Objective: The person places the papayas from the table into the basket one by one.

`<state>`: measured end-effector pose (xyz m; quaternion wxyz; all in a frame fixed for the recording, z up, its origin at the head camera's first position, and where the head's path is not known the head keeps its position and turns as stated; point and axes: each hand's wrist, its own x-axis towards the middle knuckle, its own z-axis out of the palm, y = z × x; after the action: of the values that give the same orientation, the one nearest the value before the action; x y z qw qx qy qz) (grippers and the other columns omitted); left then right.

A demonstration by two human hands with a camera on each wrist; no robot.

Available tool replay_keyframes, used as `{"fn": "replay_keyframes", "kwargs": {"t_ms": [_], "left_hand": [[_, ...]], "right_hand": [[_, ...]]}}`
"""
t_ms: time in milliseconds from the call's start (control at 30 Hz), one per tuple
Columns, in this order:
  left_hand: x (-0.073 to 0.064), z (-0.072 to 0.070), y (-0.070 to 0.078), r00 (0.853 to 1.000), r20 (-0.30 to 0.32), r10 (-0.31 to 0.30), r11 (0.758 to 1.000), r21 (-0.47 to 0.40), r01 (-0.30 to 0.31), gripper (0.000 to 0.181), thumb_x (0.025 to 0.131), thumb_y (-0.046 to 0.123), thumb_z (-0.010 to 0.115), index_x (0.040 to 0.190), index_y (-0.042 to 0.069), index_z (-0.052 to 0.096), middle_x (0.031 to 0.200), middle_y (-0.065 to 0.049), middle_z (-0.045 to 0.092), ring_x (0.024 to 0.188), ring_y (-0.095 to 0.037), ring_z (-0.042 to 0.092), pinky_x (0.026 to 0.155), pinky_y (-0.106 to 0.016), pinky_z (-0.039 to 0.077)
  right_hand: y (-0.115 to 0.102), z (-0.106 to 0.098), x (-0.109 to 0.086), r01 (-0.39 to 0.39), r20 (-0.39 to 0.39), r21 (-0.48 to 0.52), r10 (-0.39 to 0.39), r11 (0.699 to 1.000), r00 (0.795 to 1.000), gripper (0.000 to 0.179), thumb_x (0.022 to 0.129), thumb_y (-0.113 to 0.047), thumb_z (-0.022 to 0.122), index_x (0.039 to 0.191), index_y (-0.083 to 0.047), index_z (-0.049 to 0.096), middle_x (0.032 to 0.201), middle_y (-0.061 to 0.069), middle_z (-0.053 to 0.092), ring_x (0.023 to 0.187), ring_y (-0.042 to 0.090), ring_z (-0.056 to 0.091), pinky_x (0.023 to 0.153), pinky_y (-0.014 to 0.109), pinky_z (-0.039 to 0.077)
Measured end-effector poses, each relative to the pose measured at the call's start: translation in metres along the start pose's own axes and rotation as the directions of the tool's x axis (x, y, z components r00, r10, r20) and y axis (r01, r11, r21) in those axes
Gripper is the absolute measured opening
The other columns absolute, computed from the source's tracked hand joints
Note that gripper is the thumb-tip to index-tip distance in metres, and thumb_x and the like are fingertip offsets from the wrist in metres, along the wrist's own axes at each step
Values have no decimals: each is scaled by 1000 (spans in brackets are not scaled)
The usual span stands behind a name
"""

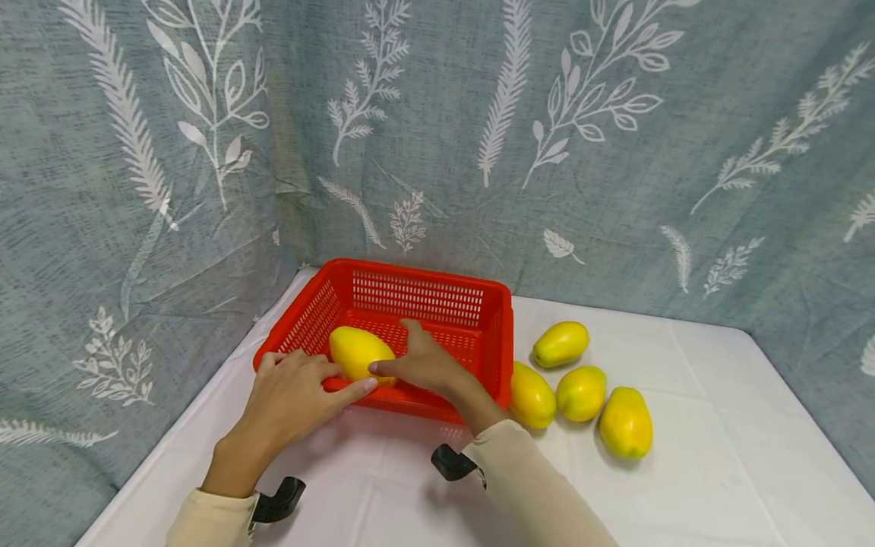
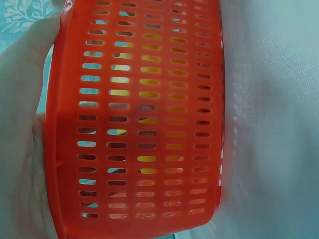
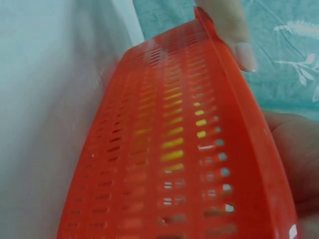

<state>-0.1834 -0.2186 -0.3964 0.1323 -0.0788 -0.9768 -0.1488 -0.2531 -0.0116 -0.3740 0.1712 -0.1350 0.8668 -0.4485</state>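
A yellow papaya (image 1: pixel 358 352) lies inside a red plastic basket (image 1: pixel 437 275), close to its front wall. My left hand (image 1: pixel 294 395) grips the basket's front left rim, its fingers bent over the edge and its thumb along the front rim. Over the basket's front edge reaches my right hand (image 1: pixel 427 363), fingers spread apart, thumb tip right at the papaya's near side. In the left wrist view the slotted basket wall (image 2: pixel 134 149) fills the middle, with yellow showing through. The right wrist view has the right hand (image 3: pixel 294 154) beyond the rim, partly hidden by the wall.
Several more papayas (image 1: pixel 625 423) lie on the white-covered table (image 1: pixel 711 425) to the right of the basket, one right against its side. A grey-green curtain with white leaf prints (image 1: pixel 437 152) hangs behind and at the left.
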Motion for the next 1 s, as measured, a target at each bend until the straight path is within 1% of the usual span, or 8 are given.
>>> {"fn": "replay_keyframes", "kwargs": {"t_ms": [133, 300, 467, 600, 700, 767, 867, 1000], "left_hand": [[0, 0, 1, 1000, 4, 5, 1000, -3, -5, 63, 91, 84, 55, 98, 29, 85, 104, -1, 79, 95, -26, 65, 82, -52, 32], [0, 0, 0, 1000, 2, -2, 1000, 4, 2, 62, 91, 84, 55, 98, 29, 84, 102, 0, 78, 94, -26, 65, 82, -53, 33], [-1, -1, 1, 1000, 11, -8, 1000, 2, 8, 64, 91, 83, 56, 99, 27, 84, 103, -1, 78, 95, -27, 65, 83, -54, 33], [-1, 0, 1, 1000, 10, -8, 1000, 0, 8, 64, 91, 83, 56, 99, 26, 84, 104, -2, 78, 96, -28, 65, 83, -54, 33], [-1, 0, 2, 1000, 7, -7, 1000, -6, 7, 63, 91, 83, 56, 97, 27, 84, 103, -1, 78, 95, -27, 65, 83, -53, 32], [-1, 0, 2, 1000, 7, -7, 1000, -9, 7, 63, 91, 83, 56, 96, 27, 84, 103, 0, 78, 95, -26, 64, 83, -53, 32], [0, 0, 2, 1000, 8, -8, 1000, -9, 8, 63, 91, 84, 56, 96, 28, 84, 103, 1, 78, 94, -25, 64, 83, -53, 32], [0, 0, 2, 1000, 14, -11, 1000, -9, 11, 64, 91, 83, 56, 98, 27, 84, 105, -1, 78, 96, -26, 64, 83, -53, 32]], "right_hand": [[6, -9, -7, 16, -24, 21, -15, 1000, 1000, 99, 91, -41, 83, 167, -14, 26, 165, 14, 43, 148, 38, 46, 117, 63, 39], [11, -22, -21, 65, -32, 92, -62, 994, 998, 95, 92, -43, 81, 167, -21, 26, 162, 11, 46, 144, 38, 50, 114, 60, 45], [14, -36, -41, 104, -57, 115, -98, 988, 994, 92, 92, -46, 80, 166, -27, 29, 158, 6, 49, 146, 35, 48, 111, 58, 48], [19, -48, -59, 119, -92, 124, -108, 985, 990, 88, 91, -50, 81, 163, -33, 33, 155, -1, 51, 145, 28, 49, 110, 56, 49], [27, -59, -76, 131, -124, 158, -112, 979, 986, 86, 91, -47, 82, 162, -34, 35, 155, -2, 51, 145, 26, 49, 111, 55, 48], [34, -66, -86, 137, -143, 173, -113, 975, 983, 85, 92, -43, 82, 162, -32, 35, 155, 0, 51, 145, 27, 49, 113, 55, 46], [44, -77, -101, 130, -181, 163, -100, 978, 978, 84, 93, -42, 81, 162, -29, 35, 156, 2, 51, 145, 30, 49, 115, 55, 44], [55, -90, -120, 101, -224, 170, -61, 980, 973, 81, 95, -40, 80, 162, -28, 36, 158, 4, 51, 145, 33, 50, 112, 52, 49]]}}
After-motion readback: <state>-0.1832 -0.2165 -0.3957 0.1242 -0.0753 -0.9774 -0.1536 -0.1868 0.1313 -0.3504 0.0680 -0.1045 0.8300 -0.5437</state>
